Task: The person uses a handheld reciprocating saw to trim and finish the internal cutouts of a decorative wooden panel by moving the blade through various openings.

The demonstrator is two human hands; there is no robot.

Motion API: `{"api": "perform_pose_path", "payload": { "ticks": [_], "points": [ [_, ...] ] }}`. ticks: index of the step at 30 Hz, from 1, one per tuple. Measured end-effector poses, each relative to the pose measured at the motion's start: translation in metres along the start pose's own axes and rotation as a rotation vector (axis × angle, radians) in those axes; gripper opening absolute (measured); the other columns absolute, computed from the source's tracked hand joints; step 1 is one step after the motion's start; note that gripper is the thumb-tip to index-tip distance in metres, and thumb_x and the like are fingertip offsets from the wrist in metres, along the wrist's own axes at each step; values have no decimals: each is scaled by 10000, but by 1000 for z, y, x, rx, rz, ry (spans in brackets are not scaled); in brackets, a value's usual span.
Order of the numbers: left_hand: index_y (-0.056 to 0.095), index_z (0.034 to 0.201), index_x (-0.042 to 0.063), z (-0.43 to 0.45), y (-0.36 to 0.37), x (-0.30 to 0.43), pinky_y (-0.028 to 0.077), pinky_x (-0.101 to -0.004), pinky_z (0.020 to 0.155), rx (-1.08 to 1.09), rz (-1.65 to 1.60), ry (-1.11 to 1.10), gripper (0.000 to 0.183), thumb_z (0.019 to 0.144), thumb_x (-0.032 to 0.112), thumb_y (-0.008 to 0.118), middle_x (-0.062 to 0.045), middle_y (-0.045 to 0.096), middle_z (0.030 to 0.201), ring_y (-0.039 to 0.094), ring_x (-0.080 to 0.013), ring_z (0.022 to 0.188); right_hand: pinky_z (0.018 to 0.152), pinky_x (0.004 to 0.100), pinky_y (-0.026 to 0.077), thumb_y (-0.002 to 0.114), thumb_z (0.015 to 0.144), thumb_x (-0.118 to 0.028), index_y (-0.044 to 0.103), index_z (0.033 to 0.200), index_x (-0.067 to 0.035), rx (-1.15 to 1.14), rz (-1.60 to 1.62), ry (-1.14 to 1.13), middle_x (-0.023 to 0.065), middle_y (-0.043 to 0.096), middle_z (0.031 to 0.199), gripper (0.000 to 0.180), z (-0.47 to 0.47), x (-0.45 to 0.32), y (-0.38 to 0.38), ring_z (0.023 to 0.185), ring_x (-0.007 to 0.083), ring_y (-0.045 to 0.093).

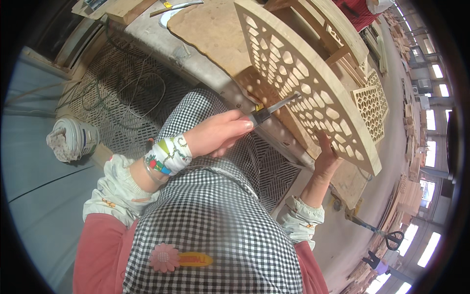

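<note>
My left hand (224, 132) is closed around the dark handle of a metal-bladed hand tool (281, 104), perhaps a chisel or file. The blade's tip meets the pierced face of a pale wooden lattice panel (349, 121), at one of its holes. The panel stands tilted on edge over the bench, with a solid curved rim. At its lower right end, my right hand (326, 154) grips the panel from below, the thumb against the pierced face and the other fingers mostly hidden. Light through the holes falls in spots on the brown board under it.
A brown sheet (205, 29) covers part of the workbench. Behind the panel stand a wooden frame (330, 36) and smaller lattice pieces (371, 106). Cables lie on the slatted floor mat (110, 84), near a white bucket (86, 136) with a cloth. A person (378, 262) is far off at right.
</note>
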State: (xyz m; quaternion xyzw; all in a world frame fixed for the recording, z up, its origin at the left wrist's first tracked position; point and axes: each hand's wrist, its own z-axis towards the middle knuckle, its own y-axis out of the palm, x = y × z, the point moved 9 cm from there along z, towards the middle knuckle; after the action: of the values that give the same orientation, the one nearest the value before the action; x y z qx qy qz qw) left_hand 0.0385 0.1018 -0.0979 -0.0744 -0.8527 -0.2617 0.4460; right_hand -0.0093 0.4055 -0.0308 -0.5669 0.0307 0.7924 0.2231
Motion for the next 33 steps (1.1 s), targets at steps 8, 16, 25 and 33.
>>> {"api": "perform_pose_path", "payload": {
  "ticks": [8,16,25,33],
  "points": [
    [545,1084,61,12,2,-28,400,-222,436,37,123,-112,318,1062,372,483,35,496,687,465,-58,494,786,303,573,772,781,117,678,1137,22,-7,15,-32,68,724,980,380,14,-10,-6,809,153,683],
    [542,1048,63,-39,6,-1,364,-186,417,26,-35,13,287,1055,348,509,56,503,694,438,-18,485,782,307,579,789,759,130,680,1124,24,-48,52,63,82,722,1006,395,5,-7,2,865,160,684],
    [518,1140,19,-20,7,15,396,-213,404,38,-71,21,379,1055,388,497,18,500,685,462,-49,454,801,322,583,742,815,112,655,1150,41,-161,-148,-134,88,704,1028,354,1,-41,20,883,163,676],
    [525,1102,48,-43,4,0,390,-192,396,77,-39,-18,317,1070,360,483,22,505,676,458,-40,434,689,297,630,737,834,117,641,1185,25,-119,-102,-166,90,692,978,375,7,-49,31,813,154,684]
  ]
}}
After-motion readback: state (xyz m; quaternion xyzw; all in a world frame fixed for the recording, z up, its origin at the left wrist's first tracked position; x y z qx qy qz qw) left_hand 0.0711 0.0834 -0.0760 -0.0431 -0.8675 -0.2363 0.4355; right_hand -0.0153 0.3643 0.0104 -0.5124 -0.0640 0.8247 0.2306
